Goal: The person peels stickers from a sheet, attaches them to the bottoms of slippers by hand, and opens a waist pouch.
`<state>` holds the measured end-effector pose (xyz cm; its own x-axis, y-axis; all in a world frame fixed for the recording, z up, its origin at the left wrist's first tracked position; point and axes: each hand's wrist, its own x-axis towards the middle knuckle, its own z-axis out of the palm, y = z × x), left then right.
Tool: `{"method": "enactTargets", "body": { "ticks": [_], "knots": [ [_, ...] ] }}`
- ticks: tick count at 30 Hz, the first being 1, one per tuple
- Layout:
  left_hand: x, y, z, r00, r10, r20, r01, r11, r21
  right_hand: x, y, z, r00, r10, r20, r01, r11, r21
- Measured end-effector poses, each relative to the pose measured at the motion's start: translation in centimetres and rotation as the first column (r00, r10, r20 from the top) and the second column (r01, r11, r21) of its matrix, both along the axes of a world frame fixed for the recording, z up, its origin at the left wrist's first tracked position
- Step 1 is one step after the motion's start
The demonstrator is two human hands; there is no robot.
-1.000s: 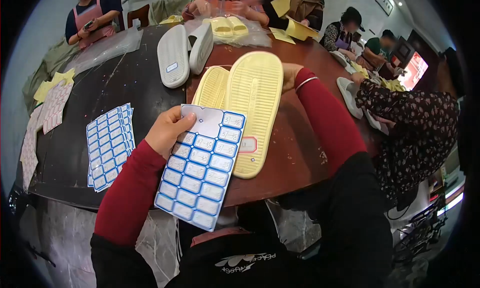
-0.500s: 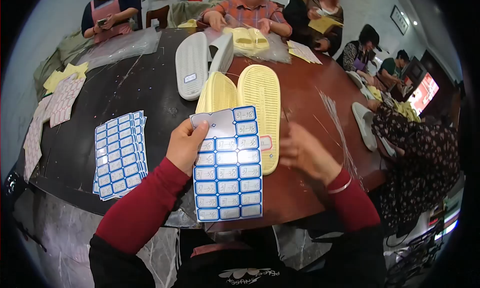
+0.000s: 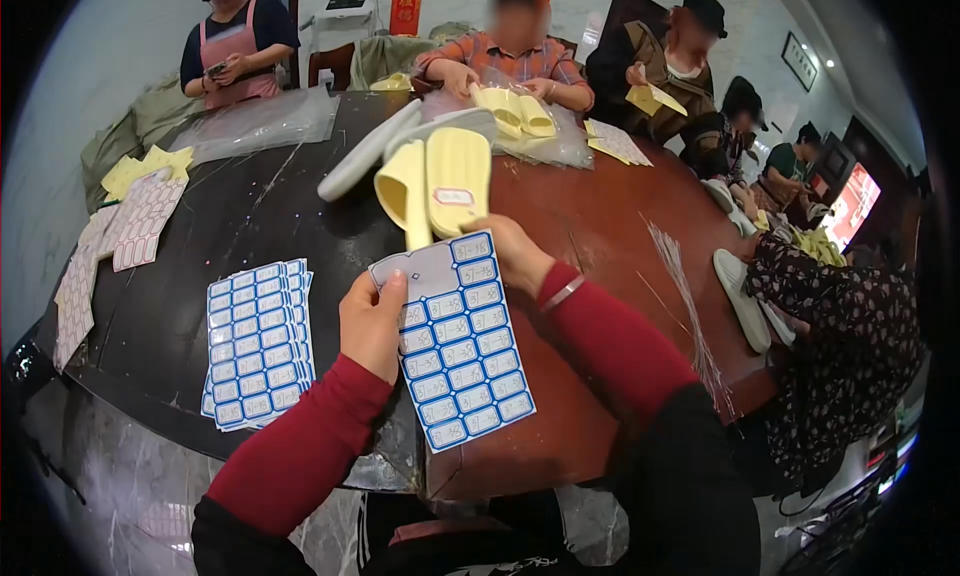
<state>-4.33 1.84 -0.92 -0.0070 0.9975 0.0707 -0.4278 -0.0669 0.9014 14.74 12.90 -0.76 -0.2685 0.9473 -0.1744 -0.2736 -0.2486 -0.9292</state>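
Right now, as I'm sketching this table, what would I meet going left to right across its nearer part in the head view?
Red-printed sheets, stack of blue-bordered labels, label sheet in the left hand, bundle of thin wires, nearest white slipper.

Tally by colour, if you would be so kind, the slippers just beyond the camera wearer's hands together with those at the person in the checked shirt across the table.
Yellow slippers: 4 (2 by the right hand, 2 at the person opposite)
Grey slippers: 2
Total: 6
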Motion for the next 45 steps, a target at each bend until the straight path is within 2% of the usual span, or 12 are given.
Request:
{"method": "enactTargets", "body": {
  "ticks": [10, 12, 14, 18, 20, 24, 27, 31, 35, 40, 43, 45],
  "knots": [
    [-0.2, 0.5, -0.6, 0.999, 0.04, -0.032, -0.041, 0.999, -0.018, -5.1, 10.7, -0.7, 0.982, -0.01, 0.191, 0.005, 1.0, 0.027],
    [-0.1, 0.6, -0.7, 1.0, -0.004, -0.025, 0.003, 1.0, -0.018, -4.7, 10.9, -2.3, 0.952, -0.216, 0.216, 0.187, 0.971, 0.147],
    [-0.1, 0.5, -0.8, 0.997, -0.052, -0.049, 0.051, 0.999, -0.009, -1.8, 9.2, -3.3, 0.904, -0.36, 0.229, 0.317, 0.927, 0.201],
    [-0.1, 0.3, -0.5, 0.998, -0.064, -0.019, 0.063, 0.997, -0.033, 0.6, 1.4, -1.1, 0.954, -0.291, 0.077, 0.276, 0.947, 0.167],
    [0.1, 0.4, -0.6, 0.998, -0.069, 0.006, 0.07, 0.997, -0.043, 1.5, -2.4, -0.5, 0.987, -0.161, 0.002, 0.161, 0.987, 0.016],
    [0.0, 0.7, -1.2, 0.996, -0.085, -0.038, 0.085, 0.996, 0.008, 2.7, -9.4, 1.7, 1.0, -0.022, -0.008, 0.022, 0.999, -0.037],
    [0.0, 0.9, -1.3, 0.988, -0.113, -0.107, 0.115, 0.993, 0.015, 3.2, -13.0, 2.9, 0.932, 0.043, 0.359, -0.119, 0.974, 0.191],
    [-0.3, 1.0, -1.2, 0.965, -0.177, -0.192, 0.188, 0.981, 0.04, 3.7, -14.6, 0.8, 0.933, 0.023, 0.358, -0.146, 0.936, 0.319],
    [0.7, -0.8, 0.6, 0.938, -0.347, -0.024, 0.346, 0.938, -0.005, 4.1, -14.4, -1.2, 0.962, -0.001, 0.272, -0.088, 0.945, 0.315],
    [1.9, -2.0, 1.0, 0.927, -0.372, 0.041, 0.373, 0.928, -0.005, 4.9, -14.3, -0.6, 0.979, -0.152, 0.134, 0.09, 0.918, 0.385],
    [1.5, -1.4, 0.3, 0.877, -0.395, -0.275, 0.417, 0.909, 0.026, 5.1, -13.7, -1.4, 0.936, -0.249, 0.249, 0.109, 0.876, 0.469],
    [1.6, -1.0, -0.4, 0.868, -0.402, -0.291, 0.426, 0.905, 0.021, 5.1, -13.2, -2.0, 0.949, -0.265, 0.168, 0.148, 0.85, 0.505]
  ]
}}
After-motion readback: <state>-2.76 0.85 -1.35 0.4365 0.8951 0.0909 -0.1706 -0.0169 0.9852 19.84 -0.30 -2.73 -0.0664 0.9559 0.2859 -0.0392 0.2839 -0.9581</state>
